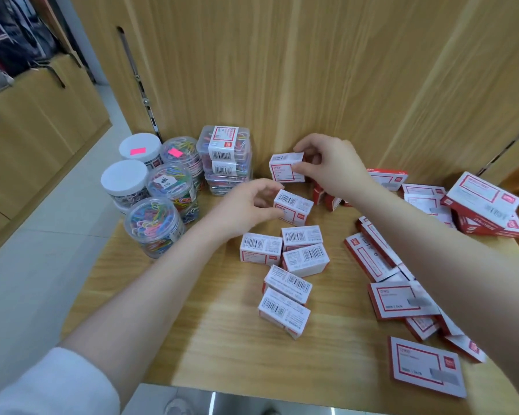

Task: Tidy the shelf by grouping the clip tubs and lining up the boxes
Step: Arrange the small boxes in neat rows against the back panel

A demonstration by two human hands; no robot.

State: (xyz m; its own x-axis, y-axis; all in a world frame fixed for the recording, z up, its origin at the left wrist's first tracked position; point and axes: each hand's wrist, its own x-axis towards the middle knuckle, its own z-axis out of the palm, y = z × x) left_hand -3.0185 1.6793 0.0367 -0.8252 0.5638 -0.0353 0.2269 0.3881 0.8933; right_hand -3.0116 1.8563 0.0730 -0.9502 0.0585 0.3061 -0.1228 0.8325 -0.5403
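Round clear clip tubs (153,205) full of coloured clips stand grouped at the shelf's back left, beside a stack of square clear tubs (226,158). Several small white-and-red boxes (285,262) lie loosely in the middle of the wooden shelf (222,348). My left hand (243,208) grips one small box (294,206) by its left end. My right hand (330,164) pinches another small box (285,167) near the back wall, held upright. Flat red-and-white boxes (390,298) lie scattered on the right, partly under my right forearm.
A wooden back panel (282,70) and a side panel (477,85) close the shelf at the back and right. More flat boxes are piled at the far right (486,205). Left of the shelf is a light floor (42,250) and a low wooden cabinet (36,121).
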